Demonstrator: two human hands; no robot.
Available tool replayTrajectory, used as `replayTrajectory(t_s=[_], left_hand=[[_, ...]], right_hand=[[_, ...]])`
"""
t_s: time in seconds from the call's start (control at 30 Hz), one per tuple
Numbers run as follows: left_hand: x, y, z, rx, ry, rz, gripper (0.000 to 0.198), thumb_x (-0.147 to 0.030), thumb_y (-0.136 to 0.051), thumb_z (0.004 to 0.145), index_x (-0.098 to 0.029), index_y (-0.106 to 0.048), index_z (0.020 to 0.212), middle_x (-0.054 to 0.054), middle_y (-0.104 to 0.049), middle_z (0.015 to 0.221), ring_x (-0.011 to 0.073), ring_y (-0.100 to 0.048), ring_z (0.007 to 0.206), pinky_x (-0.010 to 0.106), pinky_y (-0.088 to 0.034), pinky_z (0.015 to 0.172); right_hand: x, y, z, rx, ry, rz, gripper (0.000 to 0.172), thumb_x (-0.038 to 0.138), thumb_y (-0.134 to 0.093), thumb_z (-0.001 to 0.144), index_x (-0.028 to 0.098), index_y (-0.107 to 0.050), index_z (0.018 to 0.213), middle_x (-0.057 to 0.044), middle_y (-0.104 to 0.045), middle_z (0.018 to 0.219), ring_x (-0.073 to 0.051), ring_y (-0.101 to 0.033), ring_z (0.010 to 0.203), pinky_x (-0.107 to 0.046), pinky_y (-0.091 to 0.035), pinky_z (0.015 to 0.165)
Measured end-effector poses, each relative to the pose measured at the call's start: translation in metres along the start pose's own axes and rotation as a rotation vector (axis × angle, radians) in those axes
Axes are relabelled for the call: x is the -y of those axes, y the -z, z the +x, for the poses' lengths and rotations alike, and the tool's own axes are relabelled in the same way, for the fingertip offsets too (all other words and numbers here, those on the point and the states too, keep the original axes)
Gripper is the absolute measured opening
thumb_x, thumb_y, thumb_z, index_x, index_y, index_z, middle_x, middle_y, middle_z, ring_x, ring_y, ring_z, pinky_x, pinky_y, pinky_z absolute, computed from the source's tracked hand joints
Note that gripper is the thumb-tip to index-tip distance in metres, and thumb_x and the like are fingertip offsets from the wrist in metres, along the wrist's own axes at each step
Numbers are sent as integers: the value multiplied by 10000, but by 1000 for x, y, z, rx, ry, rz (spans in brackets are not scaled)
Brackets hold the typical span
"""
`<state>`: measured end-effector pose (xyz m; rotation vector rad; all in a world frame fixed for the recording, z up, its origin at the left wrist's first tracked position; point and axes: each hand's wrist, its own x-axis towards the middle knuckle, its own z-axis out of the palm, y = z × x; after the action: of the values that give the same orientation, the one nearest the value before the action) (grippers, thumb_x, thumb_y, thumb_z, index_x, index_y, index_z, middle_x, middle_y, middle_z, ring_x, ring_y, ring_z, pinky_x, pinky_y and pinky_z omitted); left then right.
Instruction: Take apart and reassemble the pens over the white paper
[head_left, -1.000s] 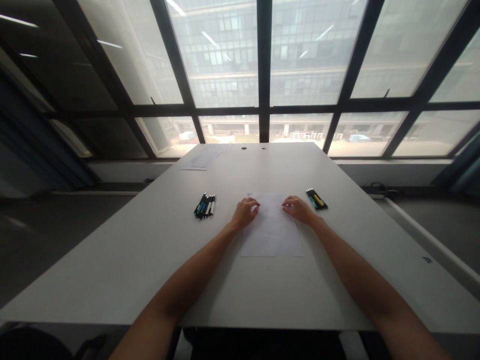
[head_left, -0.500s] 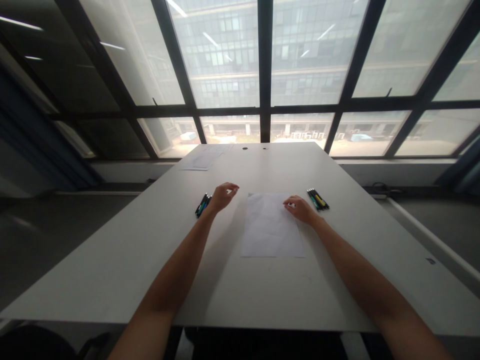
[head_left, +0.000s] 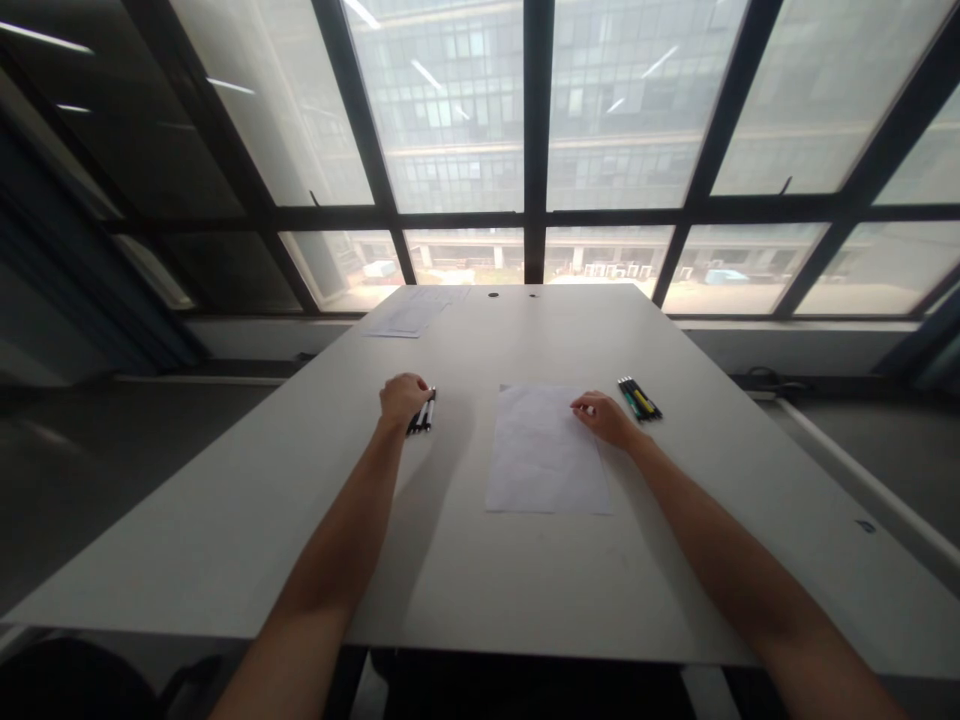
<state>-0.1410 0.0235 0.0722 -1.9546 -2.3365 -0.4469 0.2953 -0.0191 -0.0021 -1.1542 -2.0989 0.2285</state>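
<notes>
A white sheet of paper (head_left: pixel 544 455) lies flat in the middle of the grey table (head_left: pixel 225 520). My right hand (head_left: pixel 607 418) rests on the sheet's upper right edge, fingers stretched out loosely with the tips on the paper and nothing held. To the sheet's left lies a bundle of pens (head_left: pixel 424 413), and my left hand (head_left: pixel 403 396) sits on top of it with the fingers curled down around the pens. Only the pens' right side shows from under that hand. A second group of pens (head_left: pixel 639 398) lies just right of my right hand.
More sheets of paper (head_left: pixel 409 315) lie at the table's far left corner. Two small dark holes (head_left: pixel 493 295) sit near the far edge. Large windows with dark frames rise behind the table. Dark floor surrounds it on both sides.
My left hand left the paper's upper left corner, swung left and came down onto the left pen bundle, closing over it. The right hand stayed on the sheet.
</notes>
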Motion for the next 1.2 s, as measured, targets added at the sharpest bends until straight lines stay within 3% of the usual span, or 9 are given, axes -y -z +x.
replayTrajectory(t_s=[0.43, 0.8, 1.0, 1.2], left_hand=[[-17, -17, -15, -2, 54, 171, 333, -374, -572, 773, -149, -724, 966, 198, -662, 1091, 342, -584, 1024, 421, -427, 837], [-26, -28, -17, 19, 43, 169, 431, -425, -575, 762, -122, -685, 1049, 225, -653, 1101, 359, -567, 1042, 438, -387, 860], [-34, -19, -18, 10, 38, 151, 446, -407, -583, 747, -98, -689, 1051, 231, -660, 1097, 358, -574, 1045, 440, -392, 869], [-59, 3, -23, 29, -61, -66, 310, -430, -608, 735, -179, -772, 815, 152, -726, 910, 313, -640, 922, 374, -438, 803]], right_hand=[[0, 0, 1, -12, -4, 9, 148, 209, -589, 857, 187, -728, 905, -59, -696, 841, -169, -586, 719, -297, -469, 730], [0, 0, 1, 0, -1, -20, 149, 205, -581, 863, 191, -727, 892, -56, -695, 834, -168, -584, 729, -291, -464, 737], [0, 1, 1, 0, 1, -15, 149, 202, -577, 868, 189, -724, 884, -54, -698, 839, -167, -590, 746, -283, -463, 743], [-2, -1, 1, -7, -6, -6, 150, 202, -580, 862, 192, -728, 887, -57, -702, 847, -172, -592, 749, -295, -467, 742]])
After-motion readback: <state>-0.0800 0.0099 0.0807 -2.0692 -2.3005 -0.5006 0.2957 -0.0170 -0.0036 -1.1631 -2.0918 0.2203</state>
